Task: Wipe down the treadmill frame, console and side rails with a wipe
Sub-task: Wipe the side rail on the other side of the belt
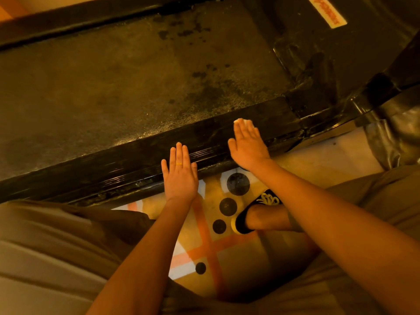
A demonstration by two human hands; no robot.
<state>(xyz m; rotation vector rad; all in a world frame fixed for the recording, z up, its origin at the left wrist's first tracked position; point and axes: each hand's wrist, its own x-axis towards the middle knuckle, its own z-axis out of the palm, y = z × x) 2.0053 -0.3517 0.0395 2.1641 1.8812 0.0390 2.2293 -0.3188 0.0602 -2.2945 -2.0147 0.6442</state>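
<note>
Flooring (236, 262) in pale cream crossed by orange stripes shows between the person's knees. Four round black dots (238, 184) lie on it in a loose line, each smaller than the last toward the viewer. One black shoe (243, 217) with pale laces and a yellow sole edge stands just beside the dots, partly hidden under the right forearm. Loose khaki cloth (45, 246) over both legs fills the lower corners.

Above runs the treadmill. Its wide belt (136, 76) is matt and grainy, marked with dark blotches. There are two black rails: the far side rail (79, 21) at the top, and the near side rail (127, 164), glossy and ribbed lengthwise, next to the floor. At the right a shiny black motor cover (318, 69) bears one white label (327, 11) with red letters too blurred to read.

Both hands lie on the near side rail, close but apart. The left hand (179, 176) is flat, fingers straight and together, holding nothing. Its fingers rest on the rail and its palm overhangs the rail's edge. One yellow ring (179, 164) sits on a finger. The right hand (247, 144) is likewise flat with straight fingers, pressing a white wipe (244, 121) onto the rail. Only a small crumpled edge of the wipe shows past the fingertips.
</note>
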